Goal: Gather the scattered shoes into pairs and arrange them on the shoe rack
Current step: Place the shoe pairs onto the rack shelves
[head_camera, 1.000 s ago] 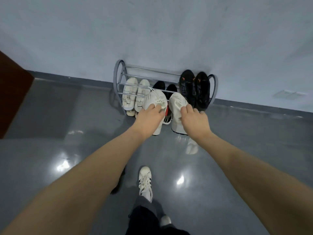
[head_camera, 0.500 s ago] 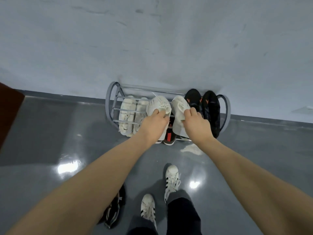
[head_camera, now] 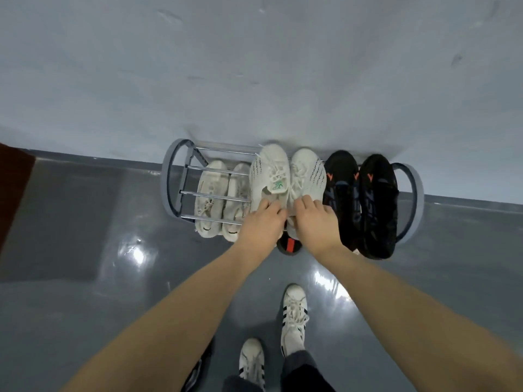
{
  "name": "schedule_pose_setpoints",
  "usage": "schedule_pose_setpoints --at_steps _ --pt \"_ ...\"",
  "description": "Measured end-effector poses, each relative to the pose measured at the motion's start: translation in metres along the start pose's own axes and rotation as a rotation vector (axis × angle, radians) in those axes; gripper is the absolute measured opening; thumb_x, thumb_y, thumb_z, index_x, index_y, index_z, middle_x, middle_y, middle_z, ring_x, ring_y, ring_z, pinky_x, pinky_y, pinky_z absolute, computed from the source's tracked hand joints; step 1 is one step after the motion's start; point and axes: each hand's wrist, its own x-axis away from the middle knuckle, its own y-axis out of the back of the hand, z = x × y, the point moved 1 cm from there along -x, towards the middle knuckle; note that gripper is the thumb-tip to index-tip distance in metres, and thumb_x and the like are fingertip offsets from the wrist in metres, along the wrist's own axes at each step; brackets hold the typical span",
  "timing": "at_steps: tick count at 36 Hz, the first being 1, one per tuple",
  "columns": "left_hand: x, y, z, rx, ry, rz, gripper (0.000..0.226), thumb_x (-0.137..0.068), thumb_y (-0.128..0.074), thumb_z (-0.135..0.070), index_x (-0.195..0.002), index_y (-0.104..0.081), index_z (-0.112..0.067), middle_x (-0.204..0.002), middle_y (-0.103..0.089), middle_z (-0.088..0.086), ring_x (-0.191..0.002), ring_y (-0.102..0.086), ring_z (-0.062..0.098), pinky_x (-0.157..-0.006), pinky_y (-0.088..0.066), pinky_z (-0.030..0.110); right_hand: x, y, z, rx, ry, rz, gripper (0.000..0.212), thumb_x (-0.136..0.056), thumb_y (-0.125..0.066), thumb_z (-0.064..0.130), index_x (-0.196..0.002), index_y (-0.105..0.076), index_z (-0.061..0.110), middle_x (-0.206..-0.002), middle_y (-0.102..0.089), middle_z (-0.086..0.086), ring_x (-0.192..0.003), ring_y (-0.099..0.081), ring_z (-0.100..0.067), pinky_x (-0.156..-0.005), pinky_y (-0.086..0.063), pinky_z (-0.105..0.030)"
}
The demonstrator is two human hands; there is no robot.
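White knit pair set on the rack's top tier.
Left hand (head_camera: 261,224) and right hand (head_camera: 317,220) each grip one white sneaker (head_camera: 270,176) at the heel collar on the shoe rack (head_camera: 181,176) (soft, light knit, probably collapsing if squeezed); the heel is the firmest hold.

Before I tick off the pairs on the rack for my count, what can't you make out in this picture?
- Head view: black shoe with a red stripe under the white knit pair; hands and the pair hide all but its heel.
- Cream pair on the lower tier: markings too small to read.
- Dark shoe on the floor: left forearm covers most of it.
- Left hand, right hand: fingertips partly hidden against the heels.
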Motion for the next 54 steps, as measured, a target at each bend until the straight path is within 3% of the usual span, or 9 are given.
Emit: schedule_pose_setpoints --at_steps 4,11,15,21,27,31,44,48,54 --pt "-0.004 -0.018 0.011 0.012 0.060 0.011 0.050 -0.069 -0.073 0.002 -0.114 -0.056 -0.010 -0.114 -0.052 0.006 -0.107 -0.049 0.023 -0.063 -0.045 0.026 0.006 -0.022 -0.003 0.008 -0.034 0.071 0.027 -0.062 -0.078 0.019 -0.081 -0.065 0.007 -0.074 -0.059 -0.010 -0.064 -0.060 -0.032 -0.073 -0.055 -0.046" --pt "-0.002 -0.059 0.006 0.091 0.031 0.134 0.061 -0.078 -0.053 0.013 -0.134 -0.037 -0.006 -0.127 -0.040 0.007 -0.117 -0.037 0.024 -0.061 -0.038 0.026 0.016 -0.055 -0.006 -0.076 -0.091 0.300 0.070 -0.081 -0.067 0.039 -0.138 -0.039 0.010 -0.141 -0.039 -0.015 -0.125 -0.039 -0.038 -0.114 -0.022 -0.051" --pt "-0.002 -0.080 0.001 0.041 0.036 -0.040 0.060 -0.036 -0.078 0.010 -0.093 -0.065 -0.004 -0.086 -0.058 0.009 -0.076 -0.058 0.026 -0.040 -0.040 0.023 0.012 -0.070 -0.006 -0.093 -0.057 0.419 0.083 -0.073 -0.074 0.044 -0.137 -0.027 0.020 -0.156 -0.004 -0.017 -0.141 -0.008 -0.037 -0.117 -0.004 -0.044" --pt "-0.008 -0.093 -0.003 -0.131 0.132 0.044 0.066 -0.037 -0.086 -0.024 -0.098 -0.064 -0.013 -0.105 -0.059 0.008 -0.100 -0.057 0.030 -0.094 -0.043 0.061 0.014 -0.083 -0.004 -0.145 -0.051 0.379 0.068 -0.077 -0.072 0.018 -0.132 -0.033 0.021 -0.157 0.002 -0.020 -0.145 0.009 -0.035 -0.118 -0.007 -0.047" --pt "-0.008 -0.104 0.001 -0.115 0.185 0.027 0.058 -0.036 -0.079 0.003 -0.091 -0.065 -0.012 -0.091 -0.061 0.007 -0.098 -0.062 0.037 -0.078 -0.047 0.066 0.020 -0.083 -0.005 -0.142 0.021 0.331 0.058 -0.072 -0.076 0.012 -0.125 -0.052 0.018 -0.152 -0.024 -0.017 -0.144 -0.001 -0.042 -0.115 -0.015 -0.055" --pt "-0.010 -0.101 0.001 0.057 0.149 0.002 0.056 -0.052 -0.076 0.009 -0.102 -0.061 -0.012 -0.099 -0.059 0.002 -0.097 -0.056 0.033 -0.048 -0.045 0.027 0.024 -0.079 -0.008 -0.143 0.061 0.309 0.055 -0.063 -0.081 0.007 -0.115 -0.063 0.010 -0.138 -0.046 -0.016 -0.140 -0.020 -0.045 -0.110 -0.022 -0.062" --pt "-0.010 -0.072 0.022 0.123 0.179 0.014 0.036 -0.084 -0.041 0.007 -0.113 -0.047 -0.012 -0.106 -0.048 0.004 -0.108 -0.035 0.030 -0.053 -0.033 0.031 0.022 -0.081 -0.003 -0.331 0.105 0.305 0.056 -0.082 -0.070 0.014 -0.134 -0.049 0.005 -0.149 -0.037 -0.007 -0.146 -0.013 -0.031 -0.116 -0.010 -0.051" --pt "-0.012 -0.076 0.020 0.095 0.168 0.047 0.040 -0.081 -0.043 0.011 -0.114 -0.046 -0.012 -0.107 -0.047 0.003 -0.107 -0.035 0.029 -0.054 -0.032 0.029 0.016 -0.082 -0.007 -0.149 0.154 0.200 0.062 -0.055 -0.089 0.028 -0.108 -0.067 0.003 -0.119 -0.065 -0.011 -0.121 -0.053 -0.037 -0.104 -0.031 -0.061" --pt "-0.018 -0.082 0.009 0.074 0.118 0.095 0.043 -0.081 -0.048 0.010 -0.117 -0.044 -0.014 -0.113 -0.045 0.001 -0.112 -0.034 0.029 -0.055 -0.038 0.028 0.020 -0.081 -0.019 -0.042 0.185 0.086 0.058 -0.046 -0.092 0.033 -0.091 -0.069 0.004 -0.100 -0.071 -0.009 -0.102 -0.065 -0.032 -0.097 -0.045 -0.054"
